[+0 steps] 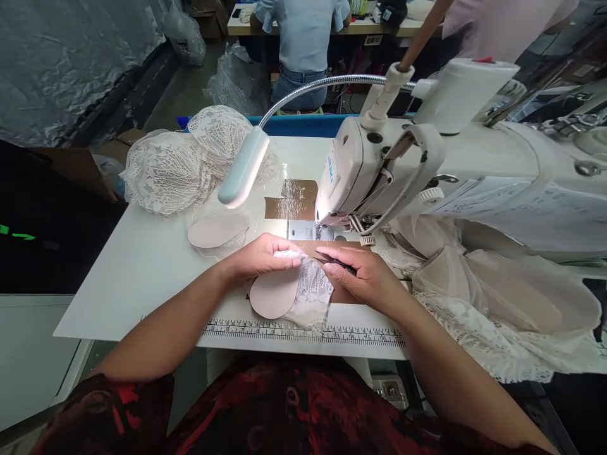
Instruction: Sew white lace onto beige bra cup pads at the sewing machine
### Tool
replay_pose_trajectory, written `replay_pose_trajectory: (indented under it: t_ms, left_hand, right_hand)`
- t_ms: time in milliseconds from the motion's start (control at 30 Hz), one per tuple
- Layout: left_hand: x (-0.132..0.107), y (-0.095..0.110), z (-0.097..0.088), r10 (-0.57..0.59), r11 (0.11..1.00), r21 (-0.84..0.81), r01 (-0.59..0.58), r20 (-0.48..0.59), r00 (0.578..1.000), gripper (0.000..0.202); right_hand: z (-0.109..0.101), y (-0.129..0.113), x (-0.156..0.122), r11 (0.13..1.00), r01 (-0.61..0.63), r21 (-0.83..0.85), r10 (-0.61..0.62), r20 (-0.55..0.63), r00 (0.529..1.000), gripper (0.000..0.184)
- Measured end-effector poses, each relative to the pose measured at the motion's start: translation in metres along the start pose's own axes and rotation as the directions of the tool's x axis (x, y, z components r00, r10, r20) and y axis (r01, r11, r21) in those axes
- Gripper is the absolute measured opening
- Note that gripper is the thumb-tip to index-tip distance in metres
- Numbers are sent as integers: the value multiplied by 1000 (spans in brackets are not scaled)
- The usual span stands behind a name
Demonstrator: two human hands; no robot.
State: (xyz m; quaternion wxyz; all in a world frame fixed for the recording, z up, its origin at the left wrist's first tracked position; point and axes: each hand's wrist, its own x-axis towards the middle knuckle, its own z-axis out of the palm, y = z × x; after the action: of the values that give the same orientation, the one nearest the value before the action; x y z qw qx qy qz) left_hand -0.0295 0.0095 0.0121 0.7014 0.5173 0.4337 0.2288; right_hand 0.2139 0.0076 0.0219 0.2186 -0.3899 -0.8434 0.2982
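My left hand (265,256) pinches the upper edge of a lace bra cup (314,287) between thumb and fingers. A smooth beige oval pad (274,294) lies against the lace, below that hand. In my right hand (358,272) is a pair of small dark thread snips (342,264), closed in the fingers. Their pointed tips face left, close to the lace edge and the left fingertips. Both hands are just in front of the sewing machine's needle area (325,230). The lower fingers of each hand are partly hidden.
The white sewing machine (379,170) stands at the right. A bendable lamp (244,167) hangs over the table (142,278). Lace cups (168,174) are piled at back left, with another padded cup (218,230) nearer. More beige and lace pieces (512,291) lie right. A person (303,38) sits beyond.
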Motion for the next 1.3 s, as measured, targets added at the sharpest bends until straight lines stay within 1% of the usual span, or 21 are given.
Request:
replay_pose_trajectory:
  t_ms: [67,133,200,300,400,600,700,867,967,1100,1167,1233,1300]
  left_hand:
    - [-1,0,1,-7,1000,-9,7,-12,1000,32]
    - [-1,-1,3,-3,1000,-15,3,-23,1000,32]
    - [1,-3,4,9,1000,-12,-9,-24,1000,33]
    - [3,-5,5,23,1000,6,-23,-10,1000,34]
    - [4,-6,6,26,999,21,-26,4,1000,33]
    - [3,-5,7,-17,1000,11,17,44,999,31]
    - [4,-6,7,-33,999,15,33,54,998,32]
    - [5,-4,9,-13,995,99,5,79,997,32]
    - [6,-2,11,1,991,130,-15,109,994,32]
    - [5,0,14,21,979,197,-45,123,992,35]
    - [6,-1,15,26,978,204,-50,122,992,33]
    - [7,-2,14,37,979,196,-63,133,990,30]
    - [7,-1,11,58,974,206,-98,194,979,24]
  right_hand:
    - [5,3,3,994,-64,87,65,-8,998,33]
    - [8,4,3,977,-128,168,128,10,992,33]
    - [10,2,3,959,-160,234,156,37,987,32]
    - [11,-3,4,936,-187,298,167,91,982,27]
    - [13,-6,5,926,-203,319,177,107,978,23]
    - [20,-2,4,916,-175,362,165,57,985,19]
    - [19,0,3,915,-183,360,167,74,983,18]
    - [16,-1,4,920,-196,339,150,157,976,20]
    - [18,-4,5,927,-180,330,141,137,980,19]
    - [23,-3,5,932,-156,329,132,93,987,16]
    - [26,-1,5,919,-176,352,157,83,984,16]
    - [28,0,5,884,-216,415,203,76,976,19]
    - [29,0,6,853,-259,453,241,97,966,31]
